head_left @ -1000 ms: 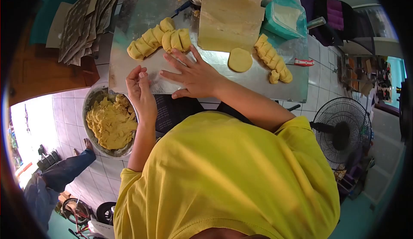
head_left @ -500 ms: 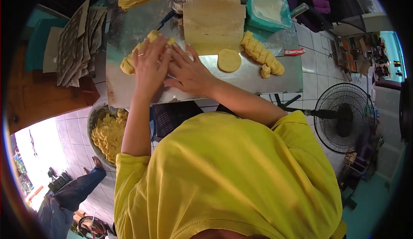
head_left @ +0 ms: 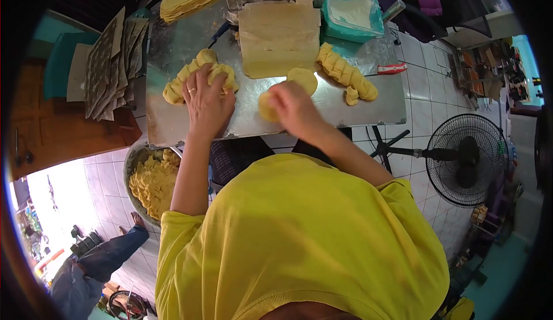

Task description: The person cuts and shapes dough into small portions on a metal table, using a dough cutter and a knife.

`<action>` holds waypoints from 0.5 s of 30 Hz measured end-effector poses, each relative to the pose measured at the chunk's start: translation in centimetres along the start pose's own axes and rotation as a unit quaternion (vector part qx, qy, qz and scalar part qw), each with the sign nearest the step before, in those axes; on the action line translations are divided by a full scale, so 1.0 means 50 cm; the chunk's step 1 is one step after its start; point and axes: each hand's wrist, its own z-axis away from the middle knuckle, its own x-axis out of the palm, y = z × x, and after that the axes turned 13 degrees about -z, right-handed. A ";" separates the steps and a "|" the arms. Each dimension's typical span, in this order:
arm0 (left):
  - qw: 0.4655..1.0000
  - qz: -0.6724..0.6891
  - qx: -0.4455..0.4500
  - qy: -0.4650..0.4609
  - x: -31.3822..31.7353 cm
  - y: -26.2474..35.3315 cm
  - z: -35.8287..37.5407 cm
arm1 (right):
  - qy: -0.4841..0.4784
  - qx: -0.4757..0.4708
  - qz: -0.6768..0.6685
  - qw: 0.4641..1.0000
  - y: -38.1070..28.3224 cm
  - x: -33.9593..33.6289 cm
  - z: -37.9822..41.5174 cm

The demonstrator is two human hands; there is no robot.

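My left hand (head_left: 208, 102) reaches over the pile of yellow dough pieces (head_left: 175, 90) at the table's left, its fingers curled down around a piece. My right hand (head_left: 298, 110), a little blurred, pinches the edge of a flattened round of dough (head_left: 266, 107) near the front of the metal table. Just behind it lies another dough round (head_left: 303, 78), partly overlapped by that hand. A row of cut dough pieces (head_left: 344, 72) sits to the right, with one small lump at its near end.
At the back is a machine with a floury sloping sheet (head_left: 280, 38). Beside it stands a teal tub of flour (head_left: 352, 15). A red-handled tool (head_left: 392, 68) lies near the right edge. Below left, a bowl holds dough (head_left: 152, 185); a person's leg (head_left: 115, 254) and a fan (head_left: 466, 159) are nearby.
My hands were together over the left dough pile and have parted. The right hand has moved right with a flattened dough round; the left stays at the pile, its fingers now curled.
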 end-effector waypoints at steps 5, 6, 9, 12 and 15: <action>0.999 0.000 -0.013 -0.036 -0.001 0.047 0.024 | 0.049 -0.024 0.237 0.970 0.043 -0.103 -0.024; 1.000 0.012 -0.016 -0.023 0.014 0.047 0.022 | 0.057 -0.031 0.244 0.968 0.037 -0.107 -0.029; 0.998 0.053 -0.033 -0.021 0.034 0.031 0.023 | 0.072 -0.044 0.226 0.971 0.012 -0.091 -0.031; 0.971 0.199 -0.127 -0.035 0.001 0.043 0.031 | 0.073 -0.085 0.096 0.989 0.007 -0.056 -0.022; 0.838 0.488 -0.242 -0.032 -0.047 0.076 0.030 | 0.003 0.097 -0.159 0.983 -0.041 -0.030 -0.018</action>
